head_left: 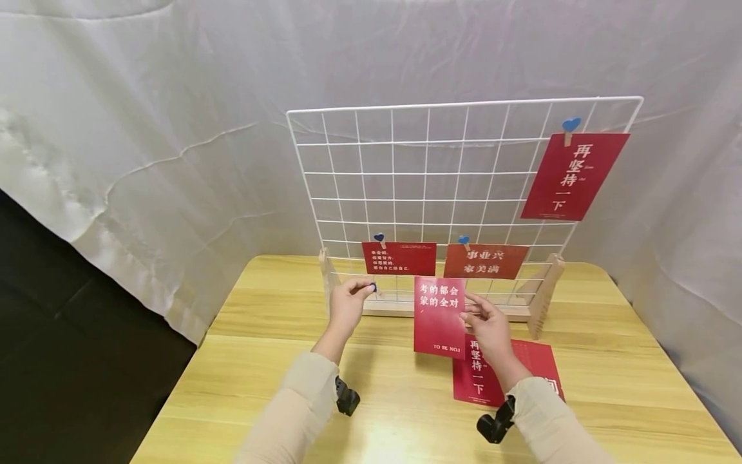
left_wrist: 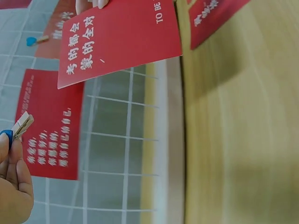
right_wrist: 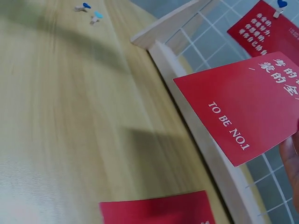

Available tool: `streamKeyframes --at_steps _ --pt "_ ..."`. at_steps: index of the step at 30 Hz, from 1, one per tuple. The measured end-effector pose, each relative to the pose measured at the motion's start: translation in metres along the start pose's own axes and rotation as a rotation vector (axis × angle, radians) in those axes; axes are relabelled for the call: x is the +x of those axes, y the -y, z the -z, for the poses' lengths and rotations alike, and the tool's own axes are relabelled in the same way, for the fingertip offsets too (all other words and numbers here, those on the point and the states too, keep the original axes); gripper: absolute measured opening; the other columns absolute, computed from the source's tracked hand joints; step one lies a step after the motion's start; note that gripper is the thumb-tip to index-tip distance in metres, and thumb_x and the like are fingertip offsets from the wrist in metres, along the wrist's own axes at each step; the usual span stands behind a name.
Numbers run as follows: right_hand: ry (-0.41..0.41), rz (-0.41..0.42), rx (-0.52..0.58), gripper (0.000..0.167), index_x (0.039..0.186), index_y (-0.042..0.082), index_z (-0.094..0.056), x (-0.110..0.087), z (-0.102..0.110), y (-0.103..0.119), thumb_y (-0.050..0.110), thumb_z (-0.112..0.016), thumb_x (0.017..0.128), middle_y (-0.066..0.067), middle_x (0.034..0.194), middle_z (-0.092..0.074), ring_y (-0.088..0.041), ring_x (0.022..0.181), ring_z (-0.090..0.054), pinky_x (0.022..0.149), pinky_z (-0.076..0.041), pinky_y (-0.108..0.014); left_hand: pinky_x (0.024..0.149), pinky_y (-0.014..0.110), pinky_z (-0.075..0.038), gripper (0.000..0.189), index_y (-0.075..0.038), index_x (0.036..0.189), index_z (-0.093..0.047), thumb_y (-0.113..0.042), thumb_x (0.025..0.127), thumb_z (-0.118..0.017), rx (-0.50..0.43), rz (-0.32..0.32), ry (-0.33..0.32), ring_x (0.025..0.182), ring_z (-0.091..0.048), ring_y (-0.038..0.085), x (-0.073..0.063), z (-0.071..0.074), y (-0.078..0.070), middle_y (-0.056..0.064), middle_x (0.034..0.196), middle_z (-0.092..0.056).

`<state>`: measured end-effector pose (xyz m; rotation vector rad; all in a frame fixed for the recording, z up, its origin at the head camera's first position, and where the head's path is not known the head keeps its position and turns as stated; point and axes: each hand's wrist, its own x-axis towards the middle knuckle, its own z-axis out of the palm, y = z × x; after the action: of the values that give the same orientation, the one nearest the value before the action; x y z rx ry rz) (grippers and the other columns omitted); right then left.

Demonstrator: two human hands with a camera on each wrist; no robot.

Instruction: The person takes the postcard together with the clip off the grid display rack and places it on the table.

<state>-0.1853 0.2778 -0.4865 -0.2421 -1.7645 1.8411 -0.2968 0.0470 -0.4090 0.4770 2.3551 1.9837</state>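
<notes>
My left hand (head_left: 346, 308) pinches a small wooden clothespin (left_wrist: 22, 126) with a dark blue heart, in front of the lower left of a white wire grid (head_left: 464, 104). In my right hand (head_left: 491, 330) is a red card (head_left: 438, 322) with white characters and "TO BE NO.1", gripped by its right edge. The card stands nearly upright before the grid's bottom, its top edge just under two clipped cards: a dark red card (head_left: 407, 259) and an orange-red card (head_left: 493, 263). In the left wrist view the clothespin overlaps the dark red card.
Another red card (head_left: 570, 180) hangs at the grid's upper right from a blue heart clip (head_left: 571, 124). Red cards (head_left: 475, 380) lie overlapping on the wooden table under my right forearm. Two heart clips (right_wrist: 96, 17) lie on the tabletop at left. Wooden feet (head_left: 545, 299) support the grid.
</notes>
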Motion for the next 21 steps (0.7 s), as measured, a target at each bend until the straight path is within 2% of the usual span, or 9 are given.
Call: streamKeyframes --at_steps 4,5,6,10,16,21 --pt "0.0 -0.059 -0.025 0.037 0.113 0.005 -0.055 -0.004 -0.001 -0.007 -0.005 -0.058 0.078 -0.005 0.08 -0.059 -0.006 0.066 -0.056 0.054 -0.049 -0.021 0.072 0.026 -0.047 0.01 0.001 0.085 -0.066 -0.003 0.077 -0.062 -0.006 0.013 -0.02 0.082 -0.057 0.018 -0.007 0.003 0.012 0.009 0.086 -0.063" --pt "-0.029 -0.094 -0.076 0.038 0.114 0.003 -0.054 -0.012 -0.007 0.011 -0.006 -0.058 0.077 -0.005 0.08 -0.058 -0.006 0.065 -0.056 0.054 -0.049 -0.02 0.071 0.026 -0.047 0.01 0.001 0.085 -0.065 -0.003 0.077 -0.062 -0.004 0.008 -0.021 0.082 -0.057 0.019 -0.009 0.003 0.015 0.009 0.086 -0.063" --pt "-0.047 -0.14 -0.131 0.038 0.114 0.0 -0.053 -0.015 -0.012 0.018 -0.007 -0.057 0.078 -0.005 0.08 -0.058 -0.005 0.066 -0.056 0.056 -0.049 -0.021 0.072 0.026 -0.047 0.01 0.002 0.085 -0.065 -0.002 0.077 -0.062 -0.008 -0.001 -0.021 0.082 -0.057 0.019 -0.011 0.004 0.018 0.01 0.086 -0.062" --pt "-0.067 -0.251 -0.164 0.041 0.118 -0.002 -0.049 -0.02 -0.013 0.016 -0.01 -0.054 0.079 -0.003 0.081 -0.057 -0.005 0.067 -0.058 0.058 -0.05 -0.023 0.071 0.025 -0.047 0.01 0.004 0.084 -0.065 -0.001 0.076 -0.062 -0.009 0.007 -0.02 0.08 -0.057 0.019 -0.017 0.005 0.029 0.01 0.086 -0.062" --pt "-0.075 -0.29 -0.173 0.042 0.119 -0.001 -0.048 -0.024 -0.012 0.006 -0.01 -0.054 0.078 -0.005 0.08 -0.06 -0.004 0.065 -0.058 0.057 -0.05 -0.024 0.071 0.027 -0.047 0.009 0.002 0.085 -0.065 -0.003 0.078 -0.06 0.026 0.081 -0.006 0.08 -0.057 0.018 -0.029 0.013 0.042 0.008 0.086 -0.062" --pt "-0.072 -0.311 -0.2 0.041 0.118 0.001 -0.05 -0.025 -0.01 -0.004 -0.009 -0.054 0.079 -0.004 0.08 -0.059 -0.005 0.064 -0.056 0.055 -0.049 -0.023 0.071 0.03 -0.047 0.01 0.002 0.086 -0.064 -0.004 0.078 -0.06 0.058 0.113 0.005 0.081 -0.056 0.019 -0.037 0.021 0.054 0.008 0.086 -0.062"
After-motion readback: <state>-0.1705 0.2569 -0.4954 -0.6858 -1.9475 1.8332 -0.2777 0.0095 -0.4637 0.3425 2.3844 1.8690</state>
